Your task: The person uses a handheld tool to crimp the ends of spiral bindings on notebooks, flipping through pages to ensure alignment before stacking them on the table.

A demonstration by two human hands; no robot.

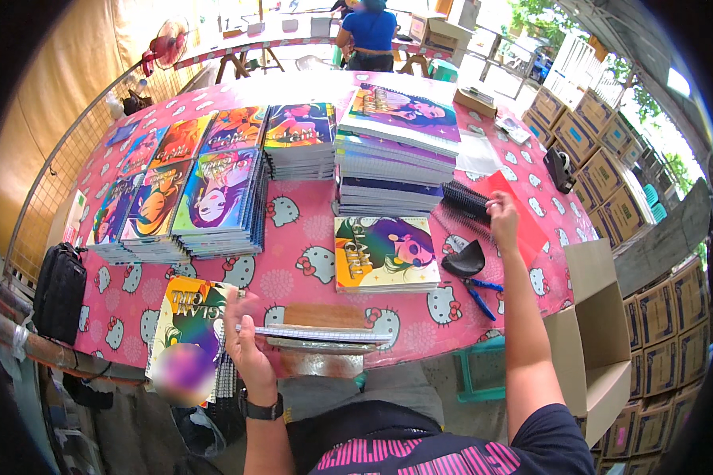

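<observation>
My right hand reaches to the right side of the table. Its fingers are closed at the end of a bundle of black spiral binding coils, pinching there. My left hand is at the near edge, its fingers stretched upward and partly blurred. Beside its thumb, a stack of white ruled pages lies edge-on to me. To its left, a pile of bright-covered notebooks rests at the table edge. Blue-handled pliers and a black curved piece lie below the coils.
Stacks of spiral notebooks stand at left and a tall pile at centre. One notebook stack sits nearer me. A red sheet lies under my right hand. An opened carton stands at right; a person is beyond.
</observation>
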